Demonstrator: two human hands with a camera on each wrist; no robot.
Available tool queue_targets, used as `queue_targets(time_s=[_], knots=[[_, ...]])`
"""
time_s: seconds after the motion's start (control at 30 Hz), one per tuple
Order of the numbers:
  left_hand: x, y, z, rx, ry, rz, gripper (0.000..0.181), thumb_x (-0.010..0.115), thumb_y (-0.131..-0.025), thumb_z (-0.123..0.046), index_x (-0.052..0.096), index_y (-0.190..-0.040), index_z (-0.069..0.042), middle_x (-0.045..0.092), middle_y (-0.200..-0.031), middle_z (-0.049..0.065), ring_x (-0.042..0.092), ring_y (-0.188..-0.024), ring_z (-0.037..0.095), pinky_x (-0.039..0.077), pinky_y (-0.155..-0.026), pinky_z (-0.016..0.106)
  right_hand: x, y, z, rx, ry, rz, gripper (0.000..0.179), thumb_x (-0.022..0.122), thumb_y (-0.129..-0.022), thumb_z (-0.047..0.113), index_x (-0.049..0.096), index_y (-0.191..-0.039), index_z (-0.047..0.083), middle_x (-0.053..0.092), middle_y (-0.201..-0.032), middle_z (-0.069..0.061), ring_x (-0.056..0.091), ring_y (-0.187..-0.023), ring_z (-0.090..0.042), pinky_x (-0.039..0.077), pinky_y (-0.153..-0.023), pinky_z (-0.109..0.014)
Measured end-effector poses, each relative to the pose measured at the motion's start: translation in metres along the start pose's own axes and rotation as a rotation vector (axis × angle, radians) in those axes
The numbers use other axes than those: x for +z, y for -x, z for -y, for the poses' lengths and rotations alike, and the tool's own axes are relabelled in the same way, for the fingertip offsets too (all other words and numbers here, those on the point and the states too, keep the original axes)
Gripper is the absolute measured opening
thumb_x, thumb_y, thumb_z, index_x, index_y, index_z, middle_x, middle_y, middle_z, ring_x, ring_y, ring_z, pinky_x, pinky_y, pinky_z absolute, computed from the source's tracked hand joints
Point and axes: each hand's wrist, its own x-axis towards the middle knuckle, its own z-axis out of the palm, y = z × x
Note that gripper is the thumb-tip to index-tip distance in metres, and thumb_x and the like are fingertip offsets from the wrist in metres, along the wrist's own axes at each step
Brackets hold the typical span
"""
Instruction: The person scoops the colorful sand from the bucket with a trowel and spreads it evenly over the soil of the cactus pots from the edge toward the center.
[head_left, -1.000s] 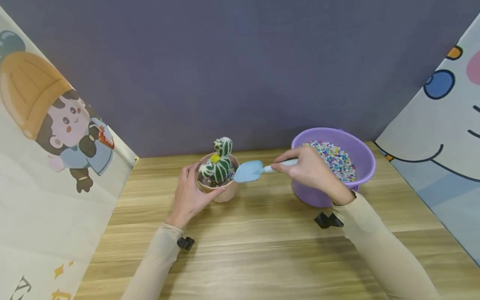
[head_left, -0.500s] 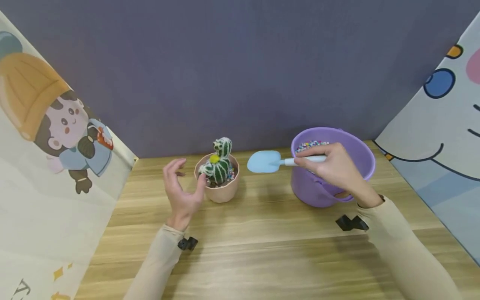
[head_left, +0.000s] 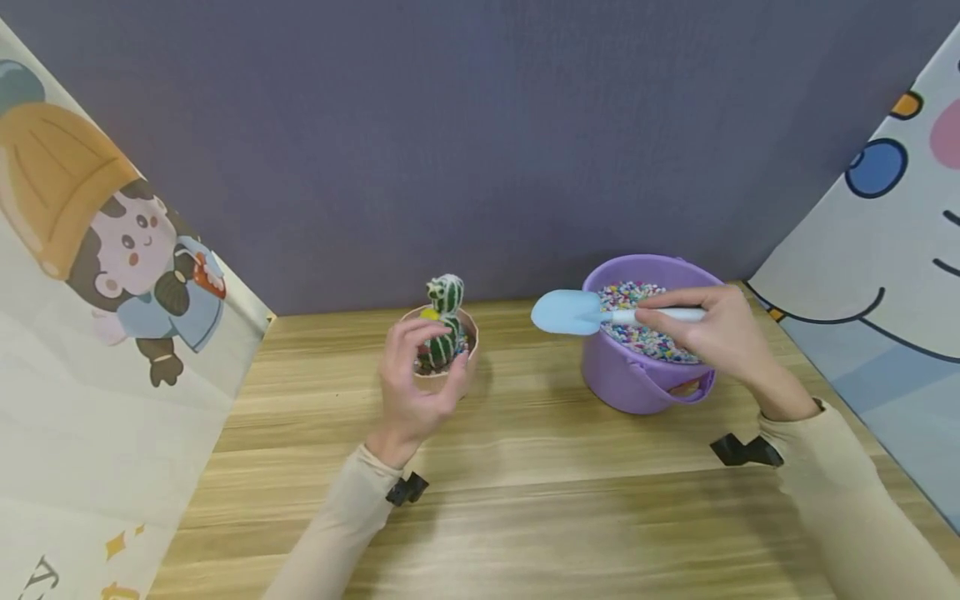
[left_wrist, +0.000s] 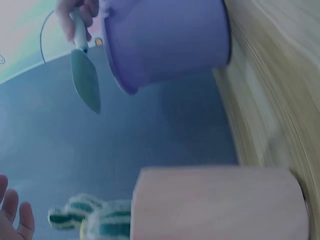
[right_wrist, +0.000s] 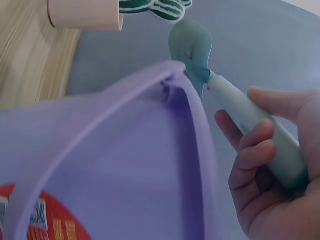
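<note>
My right hand (head_left: 716, 329) grips the white handle of a small light-blue trowel (head_left: 566, 312) over the near side of a purple bucket (head_left: 626, 383). Its blade points left past the rim, and no beads show on it. Colourful small beads (head_left: 633, 300) lie in the bucket. To the left stands a peach pot (left_wrist: 220, 205) with a green-and-white knitted cactus (head_left: 447, 293) and a few beads in it. My left hand (head_left: 412, 383), fingers loosely curved and holding nothing, hovers in front of the pot and partly hides it in the head view.
All this stands on a wood-grain table (head_left: 525, 517). A dark grey-blue wall (head_left: 480, 150) rises close behind the pot and bucket. Printed panels flank the table, a cartoon child (head_left: 138, 242) on the left one. The bucket's handle (head_left: 675, 397) hangs at its front.
My right hand has carried the trowel from beside the pot rightward to the bucket. My left hand let go of the pot, drew back left, then came rightward in front of it.
</note>
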Motion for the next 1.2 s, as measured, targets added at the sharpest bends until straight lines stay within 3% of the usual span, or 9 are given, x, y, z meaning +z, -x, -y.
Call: queue_targets(time_s=[0.23, 0.33, 0.47, 0.63, 0.9, 1.0, 1.1, 1.17, 1.2], knots=[[0.023, -0.004, -0.015, 0.0, 0.045, 0.156, 0.035, 0.079, -0.083, -0.013, 0.069, -0.114, -0.001, 0.07, -0.111, 0.015, 0.066, -0.108, 0.031, 0.054, -0.104, 0.039, -0.02, 0.004, -0.011, 0.117, -0.014, 0.002, 0.026, 0.086, -0.092, 0.034, 0.085, -0.11, 0.015, 0.064, -0.059, 0.0, 0.051, -0.049, -0.012, 0.04, -0.041, -0.03], [0.033, -0.004, -0.02, -0.037, 0.035, 0.238, 0.038, 0.08, -0.084, -0.016, 0.069, -0.119, -0.003, 0.07, -0.115, 0.013, 0.066, -0.109, 0.028, 0.056, -0.099, 0.039, -0.028, 0.006, -0.016, 0.15, -0.029, -0.015, 0.017, 0.086, -0.092, 0.036, 0.086, -0.105, 0.025, 0.064, -0.058, 0.005, 0.053, -0.05, -0.011, 0.04, -0.042, -0.03], [0.046, -0.002, -0.024, -0.128, 0.027, 0.343, 0.044, 0.082, -0.086, -0.021, 0.069, -0.125, -0.006, 0.07, -0.124, 0.011, 0.064, -0.109, 0.023, 0.056, -0.092, 0.035, -0.037, 0.008, -0.023, 0.154, -0.013, -0.04, 0.02, 0.085, -0.092, 0.039, 0.086, -0.105, 0.025, 0.071, -0.076, 0.024, 0.059, -0.066, -0.003, 0.048, -0.051, -0.023], [0.06, 0.0, -0.026, -0.254, 0.009, 0.472, 0.05, 0.08, -0.091, -0.029, 0.066, -0.135, -0.011, 0.066, -0.138, 0.006, 0.062, -0.126, 0.022, 0.055, -0.103, 0.038, -0.045, 0.012, -0.032, 0.14, 0.026, -0.065, 0.034, 0.084, -0.092, 0.041, 0.084, -0.112, 0.014, 0.069, -0.09, 0.032, 0.06, -0.068, -0.003, 0.054, -0.054, -0.024], [0.083, -0.002, -0.028, -0.403, -0.007, 0.606, 0.055, 0.076, -0.096, -0.04, 0.062, -0.145, -0.019, 0.06, -0.152, 0.002, 0.056, -0.141, 0.021, 0.048, -0.119, 0.047, -0.053, 0.011, -0.045, 0.156, 0.099, -0.088, 0.041, 0.084, -0.091, 0.047, 0.085, -0.112, 0.011, 0.059, -0.093, 0.047, 0.055, -0.086, 0.003, 0.044, -0.064, -0.023], [0.092, -0.002, -0.028, -0.434, -0.019, 0.641, 0.057, 0.073, -0.097, -0.046, 0.06, -0.148, -0.022, 0.058, -0.155, 0.0, 0.054, -0.145, 0.02, 0.045, -0.122, 0.048, -0.053, 0.009, -0.048, 0.17, 0.136, -0.054, 0.045, 0.082, -0.092, 0.05, 0.084, -0.114, 0.01, 0.073, -0.109, 0.03, 0.064, -0.111, -0.003, 0.045, -0.079, -0.02], [0.1, -0.002, -0.027, -0.47, -0.011, 0.668, 0.061, 0.071, -0.098, -0.049, 0.058, -0.15, -0.022, 0.055, -0.159, -0.001, 0.05, -0.148, 0.02, 0.041, -0.126, 0.05, -0.052, 0.006, -0.05, 0.181, 0.173, 0.011, 0.05, 0.08, -0.094, 0.051, 0.082, -0.117, 0.006, 0.074, -0.135, -0.008, 0.063, -0.135, -0.031, 0.049, -0.1, -0.035], [0.106, -0.001, -0.027, -0.491, 0.0, 0.68, 0.063, 0.071, -0.098, -0.049, 0.057, -0.152, -0.021, 0.053, -0.161, -0.001, 0.049, -0.15, 0.021, 0.039, -0.127, 0.051, -0.051, 0.005, -0.052, 0.177, 0.2, 0.048, 0.052, 0.078, -0.095, 0.051, 0.081, -0.118, 0.005, 0.066, -0.142, -0.028, 0.058, -0.136, -0.046, 0.049, -0.097, -0.042], [0.109, -0.001, -0.027, -0.499, -0.001, 0.687, 0.064, 0.071, -0.097, -0.05, 0.056, -0.153, -0.021, 0.052, -0.162, -0.001, 0.048, -0.151, 0.021, 0.039, -0.127, 0.051, -0.051, 0.005, -0.052, 0.173, 0.208, 0.06, 0.051, 0.078, -0.095, 0.05, 0.081, -0.119, 0.005, 0.066, -0.141, -0.03, 0.061, -0.131, -0.043, 0.05, -0.093, -0.042]])
